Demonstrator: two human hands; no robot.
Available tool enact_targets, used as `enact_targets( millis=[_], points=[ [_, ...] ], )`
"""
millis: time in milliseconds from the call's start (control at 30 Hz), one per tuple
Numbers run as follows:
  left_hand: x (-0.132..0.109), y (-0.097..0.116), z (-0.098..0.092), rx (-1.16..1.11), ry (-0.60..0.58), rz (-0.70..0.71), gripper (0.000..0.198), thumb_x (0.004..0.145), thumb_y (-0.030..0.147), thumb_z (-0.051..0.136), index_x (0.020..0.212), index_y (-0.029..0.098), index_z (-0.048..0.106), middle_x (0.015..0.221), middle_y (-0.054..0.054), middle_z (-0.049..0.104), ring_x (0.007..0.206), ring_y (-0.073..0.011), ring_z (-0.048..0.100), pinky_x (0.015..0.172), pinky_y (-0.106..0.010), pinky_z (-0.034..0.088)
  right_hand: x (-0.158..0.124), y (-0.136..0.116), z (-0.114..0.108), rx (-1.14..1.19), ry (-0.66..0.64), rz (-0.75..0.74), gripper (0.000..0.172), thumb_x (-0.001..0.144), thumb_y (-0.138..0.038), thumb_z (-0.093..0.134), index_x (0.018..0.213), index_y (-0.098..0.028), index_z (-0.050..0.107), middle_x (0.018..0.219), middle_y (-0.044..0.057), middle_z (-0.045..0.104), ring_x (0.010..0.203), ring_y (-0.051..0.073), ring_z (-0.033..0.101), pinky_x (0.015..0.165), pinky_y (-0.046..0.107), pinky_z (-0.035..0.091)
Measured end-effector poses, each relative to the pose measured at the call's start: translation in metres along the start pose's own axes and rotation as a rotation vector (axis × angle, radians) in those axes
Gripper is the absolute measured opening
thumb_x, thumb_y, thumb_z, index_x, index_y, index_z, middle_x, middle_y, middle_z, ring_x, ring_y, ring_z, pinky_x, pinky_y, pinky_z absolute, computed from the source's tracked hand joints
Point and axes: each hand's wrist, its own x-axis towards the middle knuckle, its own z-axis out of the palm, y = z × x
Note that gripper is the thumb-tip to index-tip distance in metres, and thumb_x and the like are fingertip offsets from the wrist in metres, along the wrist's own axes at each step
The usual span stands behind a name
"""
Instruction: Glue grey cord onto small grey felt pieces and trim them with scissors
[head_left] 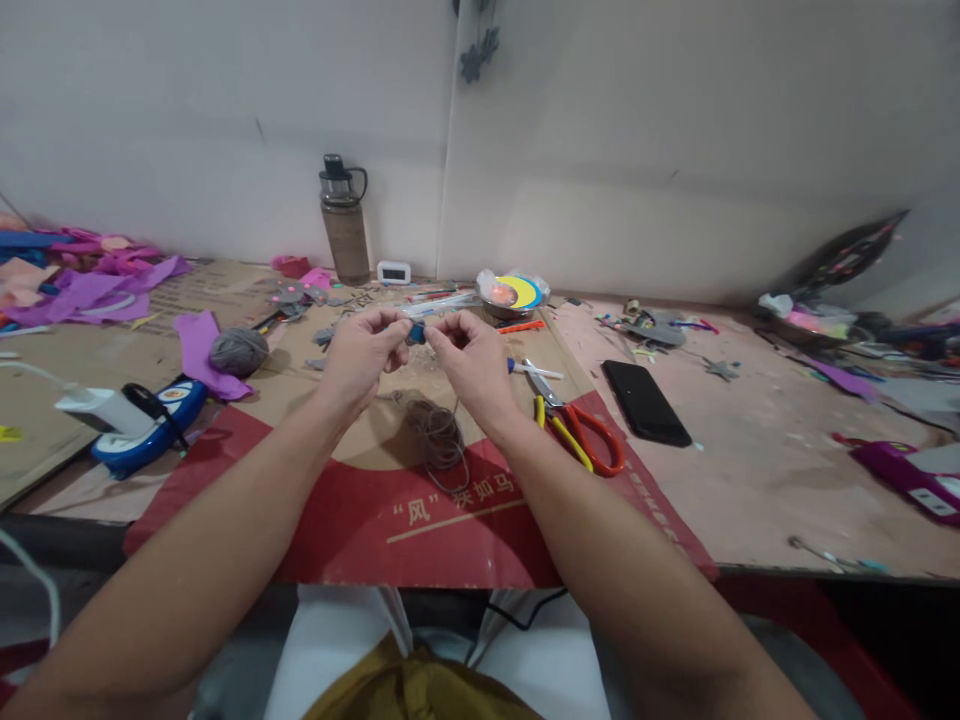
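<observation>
Both hands meet above the middle of the cardboard, fingertips pinched together. Between them is a small dark blue piece (416, 332), too small to make out fully. My left hand (367, 355) is closed on its left side, and my right hand (471, 360) pinches close by on the right. A loose bundle of grey yarn (437, 435) lies below the hands, with a strand running up towards my right hand. To the right of my right wrist lie scissors with red handles (600, 440) and a tool with yellow handles (568, 440), partly overlapping.
A grey yarn ball (238, 351) and a blue power strip (150, 430) lie on the left. A black phone (646, 402) rests on the right. Behind stand a water bottle (346, 225), a small white clock (394, 273) and a bowl (504, 308) of craft bits.
</observation>
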Motion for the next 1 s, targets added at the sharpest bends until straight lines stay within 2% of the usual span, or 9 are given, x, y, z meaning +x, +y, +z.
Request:
enact_targets(
  millis=[167, 267, 400, 500, 567, 700, 800, 900, 1000],
  points=[
    [0.008, 0.000, -0.006, -0.033, 0.130, 0.015, 0.010, 0.072, 0.021, 0.066, 0.075, 0.016, 0.058, 0.066, 0.002, 0.060, 0.051, -0.0081, 0.061, 0.038, -0.016, 0.032, -0.007, 0.003, 0.007, -0.133, -0.106, -0.164, 0.016, 0.089, -0.027, 0.050, 0.079, -0.019, 0.059, 0.076, 0.000, 0.060, 0.073, 0.013, 0.052, 0.071, 0.027, 0.038],
    [0.011, 0.002, -0.009, -0.092, 0.198, -0.016, 0.008, 0.072, 0.018, 0.064, 0.074, 0.016, 0.056, 0.067, 0.002, 0.060, 0.053, -0.0086, 0.064, 0.035, -0.014, 0.027, -0.012, 0.004, 0.012, -0.211, -0.157, -0.185, 0.017, 0.090, -0.024, 0.048, 0.080, -0.019, 0.061, 0.078, 0.001, 0.062, 0.076, 0.014, 0.054, 0.073, 0.027, 0.038],
    [0.012, 0.006, -0.011, -0.226, 0.186, -0.078, 0.010, 0.072, 0.014, 0.062, 0.070, 0.016, 0.053, 0.064, 0.002, 0.057, 0.053, -0.0071, 0.062, 0.032, -0.012, 0.020, -0.015, 0.005, 0.016, -0.264, -0.248, -0.126, 0.020, 0.090, -0.023, 0.049, 0.077, -0.017, 0.064, 0.075, 0.001, 0.063, 0.073, 0.013, 0.055, 0.070, 0.025, 0.037],
    [0.014, 0.009, -0.013, -0.240, 0.229, -0.057, 0.012, 0.073, 0.012, 0.061, 0.066, 0.016, 0.053, 0.055, 0.004, 0.052, 0.047, -0.0050, 0.056, 0.035, -0.011, 0.029, -0.014, 0.002, 0.007, -0.290, -0.384, -0.126, 0.025, 0.091, -0.024, 0.048, 0.075, -0.018, 0.066, 0.077, 0.002, 0.066, 0.074, 0.013, 0.058, 0.071, 0.025, 0.039],
    [0.017, 0.011, -0.015, -0.233, 0.272, -0.035, 0.012, 0.073, 0.011, 0.061, 0.065, 0.016, 0.053, 0.051, 0.005, 0.049, 0.044, -0.0046, 0.053, 0.037, -0.012, 0.032, -0.013, 0.002, -0.008, -0.381, -0.362, -0.131, 0.031, 0.093, -0.028, 0.046, 0.074, -0.017, 0.067, 0.078, 0.004, 0.068, 0.076, 0.014, 0.059, 0.072, 0.026, 0.040],
    [0.021, 0.010, -0.018, -0.234, 0.295, 0.036, 0.009, 0.072, 0.011, 0.060, 0.066, 0.016, 0.056, 0.050, 0.006, 0.050, 0.044, -0.0055, 0.053, 0.037, -0.013, 0.033, -0.015, 0.011, -0.049, -0.744, -0.114, 0.019, 0.030, 0.094, -0.035, 0.046, 0.095, -0.015, 0.067, 0.095, 0.012, 0.070, 0.088, 0.020, 0.062, 0.078, 0.030, 0.042],
    [0.021, 0.006, -0.018, -0.198, 0.266, 0.101, 0.007, 0.072, 0.011, 0.061, 0.068, 0.016, 0.058, 0.052, 0.005, 0.053, 0.044, -0.0059, 0.053, 0.038, -0.015, 0.034, -0.021, 0.028, -0.066, -0.989, -0.228, 0.287, 0.044, 0.088, -0.048, 0.054, 0.102, -0.008, 0.065, 0.097, 0.022, 0.069, 0.090, 0.029, 0.065, 0.075, 0.035, 0.044],
    [0.020, -0.002, -0.017, -0.148, 0.222, 0.129, 0.005, 0.073, 0.012, 0.062, 0.070, 0.016, 0.059, 0.052, 0.004, 0.054, 0.044, -0.0063, 0.053, 0.040, -0.016, 0.034, -0.020, 0.045, -0.068, -0.923, -0.311, 0.381, 0.034, 0.081, -0.041, 0.062, 0.093, -0.010, 0.067, 0.095, 0.021, 0.069, 0.091, 0.030, 0.065, 0.074, 0.035, 0.045],
    [0.019, -0.010, -0.017, -0.074, 0.159, 0.081, 0.008, 0.073, 0.014, 0.062, 0.067, 0.015, 0.058, 0.052, 0.003, 0.055, 0.044, -0.0066, 0.053, 0.040, -0.017, 0.033, -0.014, 0.056, -0.066, -0.703, -0.236, 0.476, 0.011, 0.072, -0.028, 0.063, 0.071, -0.017, 0.064, 0.072, 0.011, 0.067, 0.074, 0.026, 0.064, 0.065, 0.032, 0.043]
  ],
)
